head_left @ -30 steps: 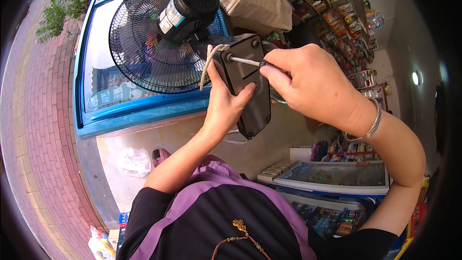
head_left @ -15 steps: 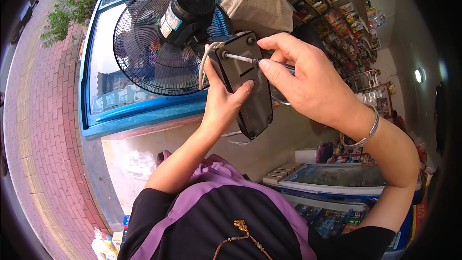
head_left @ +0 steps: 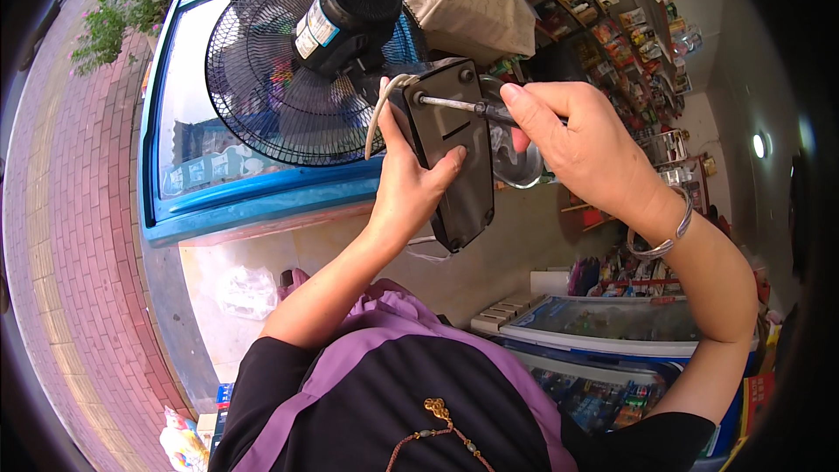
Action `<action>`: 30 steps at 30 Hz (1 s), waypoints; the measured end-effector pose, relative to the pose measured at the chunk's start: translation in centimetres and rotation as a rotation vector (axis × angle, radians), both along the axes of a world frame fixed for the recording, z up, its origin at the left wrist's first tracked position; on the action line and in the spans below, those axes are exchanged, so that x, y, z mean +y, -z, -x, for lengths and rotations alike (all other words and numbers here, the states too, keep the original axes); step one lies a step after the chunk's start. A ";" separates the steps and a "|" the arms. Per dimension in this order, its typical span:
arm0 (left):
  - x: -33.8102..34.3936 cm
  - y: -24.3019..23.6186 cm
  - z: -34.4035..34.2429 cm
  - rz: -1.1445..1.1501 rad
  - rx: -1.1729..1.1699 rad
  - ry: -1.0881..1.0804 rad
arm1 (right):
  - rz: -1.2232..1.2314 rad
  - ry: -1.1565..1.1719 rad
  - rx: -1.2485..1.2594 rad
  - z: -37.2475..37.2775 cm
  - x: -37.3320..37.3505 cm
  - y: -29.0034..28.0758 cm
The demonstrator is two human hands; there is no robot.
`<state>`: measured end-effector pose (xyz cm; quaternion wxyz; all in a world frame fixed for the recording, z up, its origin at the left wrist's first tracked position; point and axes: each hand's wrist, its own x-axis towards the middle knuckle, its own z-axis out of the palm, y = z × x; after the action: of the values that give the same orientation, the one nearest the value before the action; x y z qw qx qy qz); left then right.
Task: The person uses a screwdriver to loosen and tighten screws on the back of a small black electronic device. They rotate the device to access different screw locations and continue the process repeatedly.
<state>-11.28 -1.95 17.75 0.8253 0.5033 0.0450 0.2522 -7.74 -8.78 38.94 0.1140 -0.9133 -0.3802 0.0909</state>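
Observation:
My left hand [head_left: 406, 179] grips a dark rectangular base [head_left: 463, 197], thumb on its underside, rubber feet at the corners. A pale cord [head_left: 377, 122] loops over its left end near my fingers. My right hand [head_left: 581, 144] is closed around the handle of a screwdriver [head_left: 450, 103], whose metal tip sits at the base's upper-left corner. A black fan head [head_left: 262, 61] with a wire guard lies face down just beyond, on a blue glass-topped freezer [head_left: 227, 216]. A clear, shiny rounded object [head_left: 516, 170], hard to make out, shows behind the base.
A cloth-covered block [head_left: 472, 4] stands behind the fan. Stocked shelves [head_left: 629, 39] line the right, with another glass-lidded freezer [head_left: 603, 315] below. A white plastic bag [head_left: 246, 293] lies at lower left. Outside, left, are brick paving [head_left: 79, 227] and plants [head_left: 118, 22].
My right hand's fingers loosened and lifted off the screwdriver handle, then closed on it again, now slightly farther right. The tip stays at the same corner; my left hand has barely moved.

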 end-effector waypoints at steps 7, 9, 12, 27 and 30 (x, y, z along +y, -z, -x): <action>0.0 0.4 -0.2 -0.052 0.027 0.013 | 0.355 -0.922 -0.741 -1.8 -0.2 -0.7; -0.1 0.3 -0.3 -0.077 0.026 -0.009 | 0.392 -1.106 -0.828 -2.3 0.4 -1.4; -0.1 0.1 -0.2 0.000 -0.025 -0.044 | 0.299 -1.085 -0.846 -2.1 0.9 -1.5; -0.2 0.6 -0.5 -0.027 -0.004 -0.032 | 0.163 -0.376 -0.394 0.1 0.3 -0.4; 0.0 -0.1 -0.1 0.031 -0.005 0.010 | 0.175 -0.395 -0.418 0.5 0.2 -0.1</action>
<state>-11.17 -1.90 17.81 0.8343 0.4901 0.0445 0.2484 -8.24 -8.62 39.01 -0.0658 -0.8268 -0.5567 -0.0463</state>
